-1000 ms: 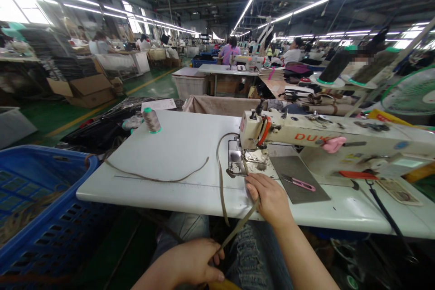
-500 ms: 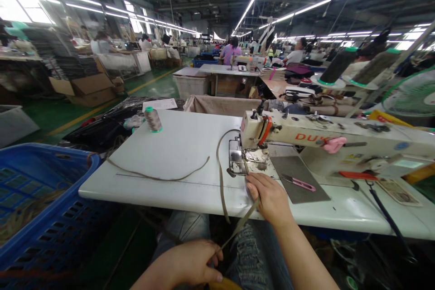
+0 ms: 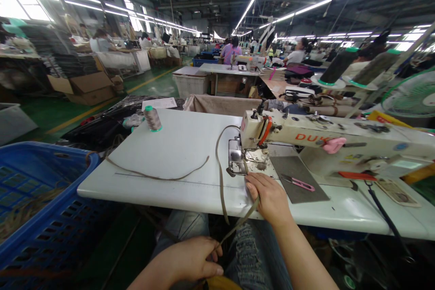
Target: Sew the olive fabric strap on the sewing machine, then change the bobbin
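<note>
In the head view the work looks midway: the left hand's [image 3: 195, 256] fingers pinch a tan strip [image 3: 240, 223]; the right hand's [image 3: 270, 199] close over it on the counter [image 3: 183, 136] before the sewing machine [image 3: 312, 138]. A curved length [image 3: 220, 181] beyond — probably finished — lies leftward; the stretch between the hands seems unsewn.
</note>
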{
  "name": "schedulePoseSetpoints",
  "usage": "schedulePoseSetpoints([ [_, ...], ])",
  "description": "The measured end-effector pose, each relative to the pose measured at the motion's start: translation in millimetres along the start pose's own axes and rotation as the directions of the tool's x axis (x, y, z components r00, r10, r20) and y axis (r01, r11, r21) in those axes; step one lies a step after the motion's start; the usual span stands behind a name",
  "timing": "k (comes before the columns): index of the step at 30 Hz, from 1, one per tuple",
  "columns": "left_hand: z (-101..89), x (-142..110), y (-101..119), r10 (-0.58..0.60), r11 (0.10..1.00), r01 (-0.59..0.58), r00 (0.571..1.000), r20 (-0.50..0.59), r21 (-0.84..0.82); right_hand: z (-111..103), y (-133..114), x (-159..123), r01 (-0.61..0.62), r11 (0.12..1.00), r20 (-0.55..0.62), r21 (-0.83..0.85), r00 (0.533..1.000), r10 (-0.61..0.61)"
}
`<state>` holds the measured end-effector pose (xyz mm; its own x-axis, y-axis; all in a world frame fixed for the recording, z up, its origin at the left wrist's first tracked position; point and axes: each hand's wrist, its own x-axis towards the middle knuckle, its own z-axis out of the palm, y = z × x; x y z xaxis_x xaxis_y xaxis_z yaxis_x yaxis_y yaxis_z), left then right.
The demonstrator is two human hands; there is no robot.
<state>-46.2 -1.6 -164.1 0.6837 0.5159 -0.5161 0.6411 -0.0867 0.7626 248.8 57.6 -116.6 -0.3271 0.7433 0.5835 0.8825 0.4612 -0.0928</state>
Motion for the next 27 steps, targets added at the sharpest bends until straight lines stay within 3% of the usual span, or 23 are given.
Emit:
schedulePoseSetpoints([
  [2,0.0,1,2,0.067,0.992,-0.067,0.998,-0.008,-0.103,0,0,0,0.001,1.0,0.0,-0.004,1.0,-0.001],
  [4,2.6,3,5,0.104,0.93,-0.099,0.995,-0.005,-0.355,0,0,0,0.001,1.0,0.003,-0.003,1.0,-0.001],
  [6,8.0,6,7,0.105,0.74,-0.065,0.994,0.019,-0.669,-1,0,0,-0.002,1.0,0.007,0.003,1.0,0.002],
  [8,14.5,12,5,0.078,0.569,-0.017,0.996,0.033,-0.822,-1,0,0,-0.006,1.0,0.005,0.006,1.0,0.006],
  [9,17.5,15,2,0.064,0.57,-0.015,0.998,0.026,-0.822,-1,0,0,-0.006,1.0,0.002,0.007,1.0,0.006],
  [13,22.9,27,-22,0.005,0.824,-0.035,0.999,-0.054,-0.565,-1,0,0,0.0,1.0,-0.009,0.005,1.0,0.0],
  [15,21.7,30,-32,-0.003,0.883,-0.034,0.997,-0.08,-0.469,0,0,0,0.0,1.0,-0.01,0.001,1.0,0.0],
  [21,19.1,32,-28,-0.062,0.942,0.027,0.994,-0.092,-0.335,1,1,0,0.003,1.0,-0.006,-0.003,1.0,-0.003],
  [27,21.7,52,-14,-0.117,0.906,0.007,0.965,-0.236,-0.423,-1,1,1,0.004,1.0,0.005,0.003,1.0,-0.004],
])
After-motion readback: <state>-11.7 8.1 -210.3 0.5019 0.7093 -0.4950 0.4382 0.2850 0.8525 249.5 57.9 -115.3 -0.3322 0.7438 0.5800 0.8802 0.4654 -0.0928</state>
